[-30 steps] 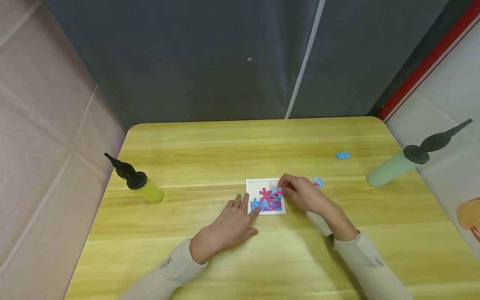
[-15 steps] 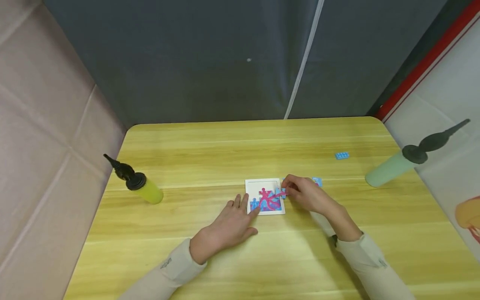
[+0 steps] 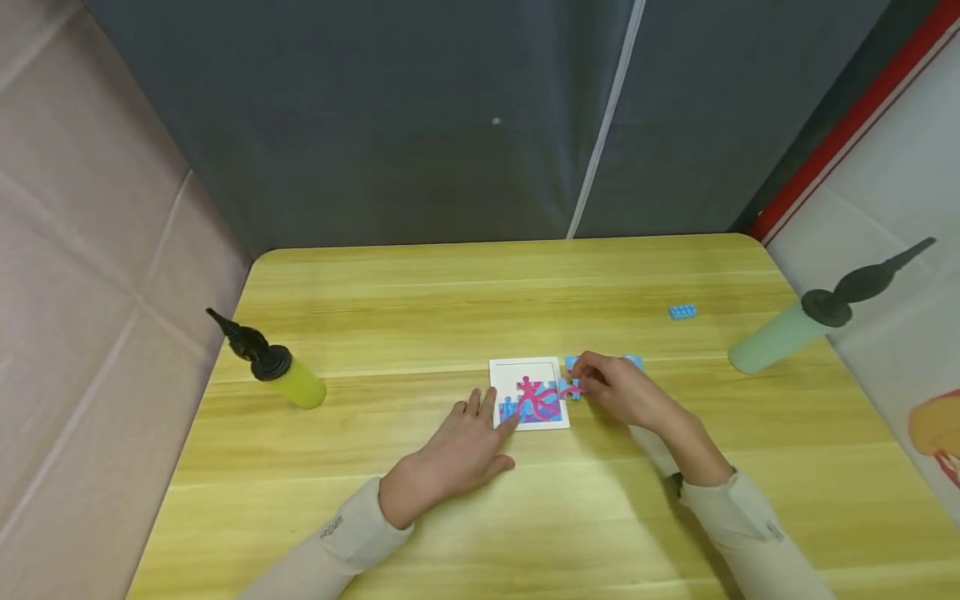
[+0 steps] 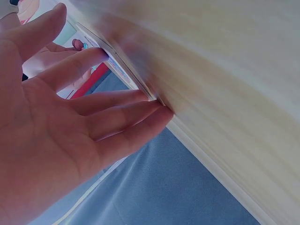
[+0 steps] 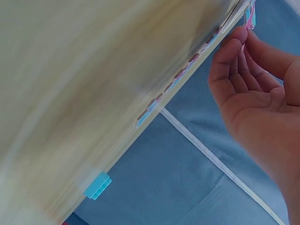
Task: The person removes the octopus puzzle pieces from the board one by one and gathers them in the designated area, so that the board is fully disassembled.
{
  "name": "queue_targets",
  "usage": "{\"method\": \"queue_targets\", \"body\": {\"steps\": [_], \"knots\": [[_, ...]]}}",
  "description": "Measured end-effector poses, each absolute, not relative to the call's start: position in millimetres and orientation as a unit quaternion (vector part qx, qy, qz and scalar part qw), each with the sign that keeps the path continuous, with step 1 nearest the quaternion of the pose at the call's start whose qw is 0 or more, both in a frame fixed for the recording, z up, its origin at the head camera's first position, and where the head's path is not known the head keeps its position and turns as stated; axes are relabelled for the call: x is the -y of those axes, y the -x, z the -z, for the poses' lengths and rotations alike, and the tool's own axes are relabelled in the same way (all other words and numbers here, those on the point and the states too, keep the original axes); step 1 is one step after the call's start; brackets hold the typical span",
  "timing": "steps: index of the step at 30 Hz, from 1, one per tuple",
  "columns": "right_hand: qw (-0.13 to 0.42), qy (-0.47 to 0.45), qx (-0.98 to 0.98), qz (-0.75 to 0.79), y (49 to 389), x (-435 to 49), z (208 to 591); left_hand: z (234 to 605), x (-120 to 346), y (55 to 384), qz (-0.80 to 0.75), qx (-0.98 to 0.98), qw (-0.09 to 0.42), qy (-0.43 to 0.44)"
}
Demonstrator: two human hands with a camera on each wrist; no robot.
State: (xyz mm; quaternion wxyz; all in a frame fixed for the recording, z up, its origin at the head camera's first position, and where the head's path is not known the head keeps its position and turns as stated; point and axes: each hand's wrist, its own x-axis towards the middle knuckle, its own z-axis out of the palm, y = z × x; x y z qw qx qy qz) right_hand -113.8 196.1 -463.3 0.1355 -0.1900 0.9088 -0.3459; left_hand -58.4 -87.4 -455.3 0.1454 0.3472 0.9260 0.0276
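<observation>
A white puzzle tray (image 3: 525,367) lies on the table, its lower part filled with joined blue and pink pieces (image 3: 538,404). My left hand (image 3: 457,446) rests with straight fingers on the tray's left side; in the left wrist view the fingertips touch its edge. Just past the tray's right edge, my right hand (image 3: 618,387) pinches a blue and pink puzzle piece (image 3: 570,389) between thumb and index finger. The right wrist view shows that piece (image 5: 251,16) raised above the tabletop. Loose puzzle pieces (image 3: 633,362) lie behind the right hand, partly hidden by it.
A light blue toy brick (image 3: 682,312) lies farther back on the right. A yellow bottle with a black top (image 3: 296,383) stands at the left, and a pale green one (image 3: 772,342) at the right. A dark curtain (image 3: 375,125) hangs behind the table (image 3: 390,308).
My right hand has drawn the puzzle piece rightward, from over the tray to just beyond its right edge. My left hand has stayed in place on the tray.
</observation>
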Motion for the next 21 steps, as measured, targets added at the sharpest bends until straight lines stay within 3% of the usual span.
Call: {"method": "queue_targets", "body": {"steps": [21], "knots": [[0.14,0.185,-0.911,0.34,112.9,-209.5,464.6,457.2,88.3,58.3,-0.03,-0.926,0.129,-0.353]]}}
